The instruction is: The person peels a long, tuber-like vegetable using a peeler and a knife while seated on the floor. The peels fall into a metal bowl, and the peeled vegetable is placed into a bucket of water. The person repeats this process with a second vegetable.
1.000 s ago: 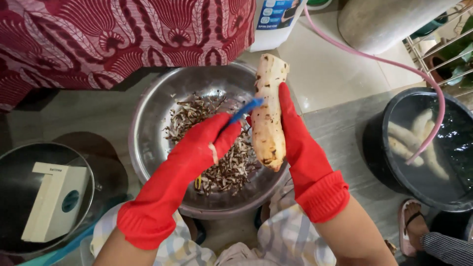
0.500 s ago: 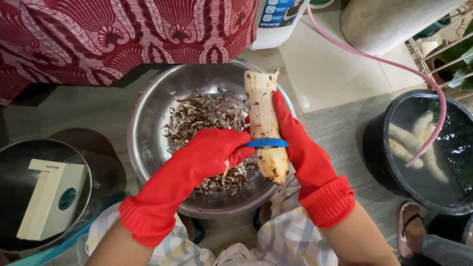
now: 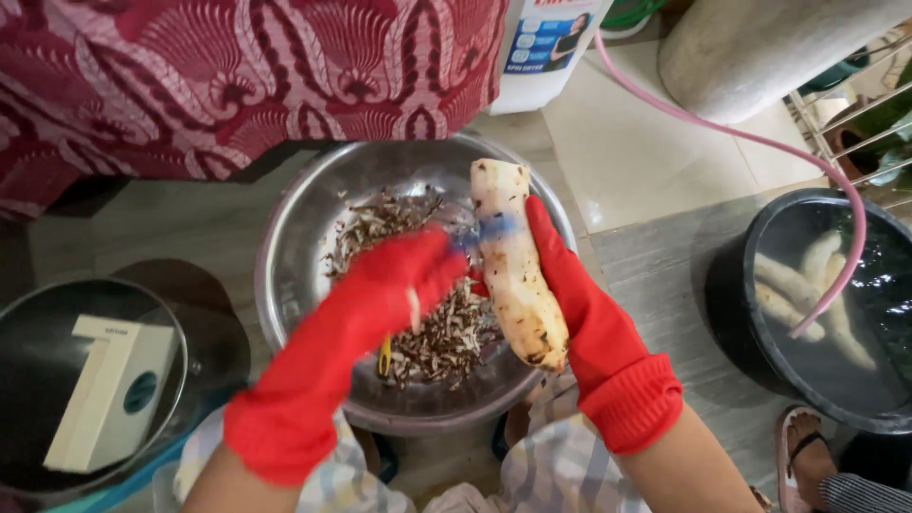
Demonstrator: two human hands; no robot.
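Over the steel bowl (image 3: 304, 247), the person's right hand (image 3: 579, 304), in a red rubber glove, wraps around a pale, mostly peeled root (image 3: 513, 266) and holds it tilted, its cut top end pointing away from the body and its darker lower end near the bowl's near rim. The fingers close firmly along the root's right side, so the grasp is full and tight. Just left of that grasp, the left hand (image 3: 389, 294), also gloved in red, is closed on a blue-handled peeler (image 3: 489, 231), whose blurred blade lies across the root's upper half, touching the skin just above the right thumb. Motion blur hides how the left fingers sit on the handle. Beneath both hands, dark brown peelings (image 3: 427, 323) lie heaped in the bowl, and a small yellow object (image 3: 384, 356) shows among them below the left wrist. Well to the right of the holding hand stands a black tub of water (image 3: 760, 313) with several pale peeled roots (image 3: 798, 285) submerged, and a pink hose (image 3: 741, 138) curving into it. Far to the left of the peeling hand sits a round dark container (image 3: 38, 380) with a cream box (image 3: 114, 389) on its lid. Red patterned cloth (image 3: 237, 76) hangs beyond the bowl.
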